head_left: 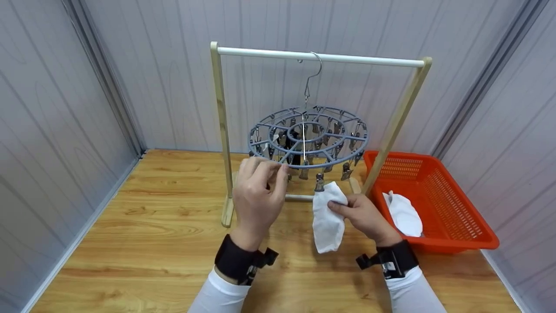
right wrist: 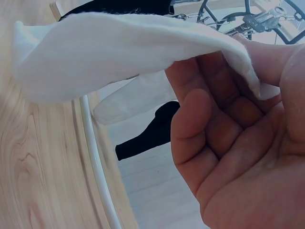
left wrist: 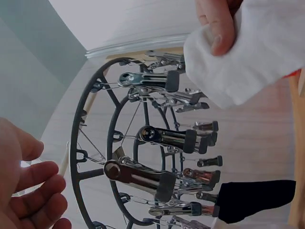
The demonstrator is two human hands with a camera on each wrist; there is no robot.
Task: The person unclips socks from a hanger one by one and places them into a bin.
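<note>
My right hand pinches a white sock between thumb and fingers near its upper end. The sock droops below a metal clip on the near rim of a round grey clip hanger; whether that clip bites the cloth I cannot tell. My left hand is beside the hanger's near left rim, with bent, loose fingers and nothing between them. In the left wrist view, its fingertips stay a little apart from the ring. A black sock and another white sock hang farther back.
The hanger hooks over a white rail on a wooden stand. At the right, an orange basket contains a white sock. Several metal clips dangle from the hanger's rings. Panelled walls enclose the wooden tabletop.
</note>
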